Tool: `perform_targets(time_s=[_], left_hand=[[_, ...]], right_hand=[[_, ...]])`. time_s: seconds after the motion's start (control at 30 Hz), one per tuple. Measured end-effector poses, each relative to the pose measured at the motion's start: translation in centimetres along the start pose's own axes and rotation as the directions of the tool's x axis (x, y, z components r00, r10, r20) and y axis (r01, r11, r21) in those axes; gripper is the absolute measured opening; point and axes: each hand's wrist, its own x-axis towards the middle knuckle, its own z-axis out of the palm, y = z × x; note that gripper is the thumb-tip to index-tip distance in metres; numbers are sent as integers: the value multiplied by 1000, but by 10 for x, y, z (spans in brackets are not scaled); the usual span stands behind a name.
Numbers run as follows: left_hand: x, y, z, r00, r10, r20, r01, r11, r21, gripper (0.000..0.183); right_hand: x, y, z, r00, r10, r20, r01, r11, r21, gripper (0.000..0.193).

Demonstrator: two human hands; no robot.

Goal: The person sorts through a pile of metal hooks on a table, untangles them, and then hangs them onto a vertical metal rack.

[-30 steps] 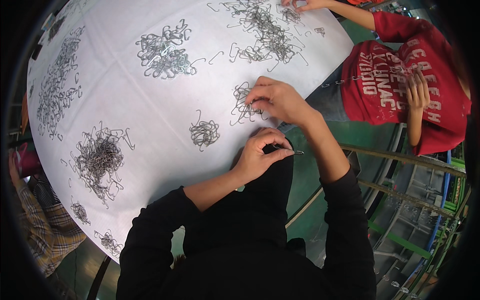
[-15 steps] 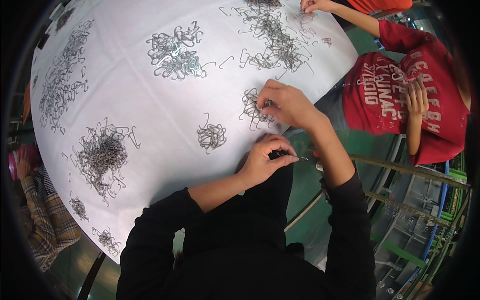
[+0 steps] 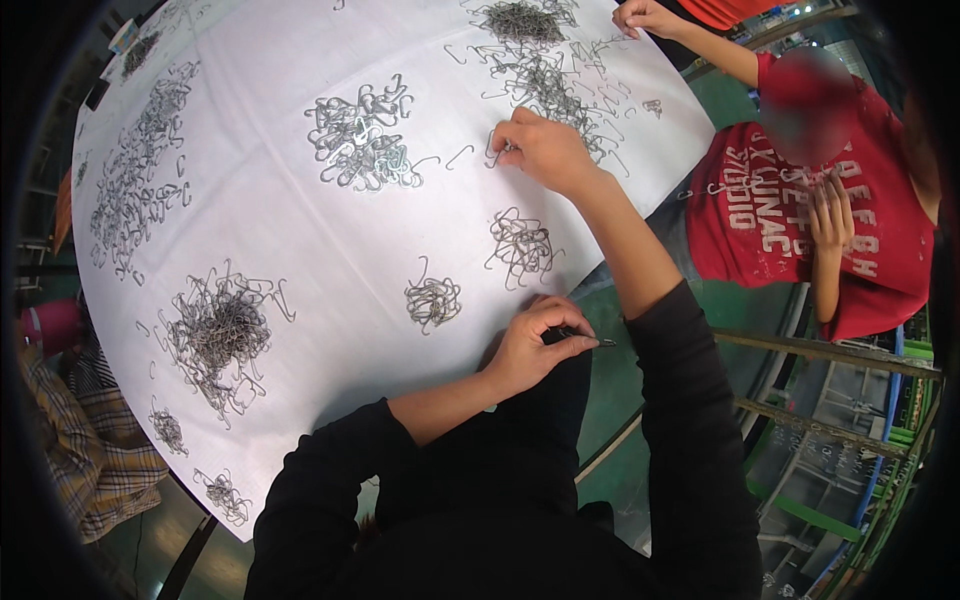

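Note:
My left hand (image 3: 540, 345) is closed above my lap, just off the table's near edge. It pinches a small dark metal piece (image 3: 606, 343) whose tip sticks out past the thumb; the fingers hide the rest. Over the white table, my right hand (image 3: 548, 150) has its thumb and fingers pinched together at the left edge of a long heap of wire hooks (image 3: 545, 85). A bent metal hook (image 3: 491, 150) shows at those fingertips. Below that hand lies a loose group of hooks (image 3: 523, 247), and a smaller bunch of hooks (image 3: 433, 302) sits left of it.
More hook piles lie on the white-covered table (image 3: 330, 240): one centre-back (image 3: 360, 140), one dense at left (image 3: 220, 330). A person in a red shirt (image 3: 780, 200) stands at right, a hand (image 3: 645, 17) at the far edge. Someone in plaid (image 3: 110, 440) is at left.
My right hand has moved away from me, off the loose group of hooks to the long heap behind it. The left hand keeps its pinch. The whole view has shifted slightly.

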Motion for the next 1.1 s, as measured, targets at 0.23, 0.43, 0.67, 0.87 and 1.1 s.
perform_targets(time_s=[0.23, 0.43, 0.67, 0.87, 1.1], left_hand=[[-1, -1, 1, 1000, 0, 4, 0, 1000, 8, 9], [-2, -1, 2, 999, 32, -9, -33, 999, -36, 9], [-4, -5, 1, 998, 51, 25, -51, 998, -24, 10], [-12, -27, 2, 1000, -8, -20, 8, 1000, 26, 15], [-10, -7, 0, 999, 47, 21, -44, 990, -135, 12]], right_hand=[[-4, -2, -2, 994, -29, 102, -2, 957, 291, 6], [-35, -2, -23, 899, 69, 433, -436, 38, 899, 12], [-86, 2, -39, 911, 198, 363, -352, -90, 932, 11], [-127, 1, -47, 824, 454, 341, -416, 75, 906, 16], [-139, 15, -9, 834, 534, 141, -348, 309, 885, 10]])
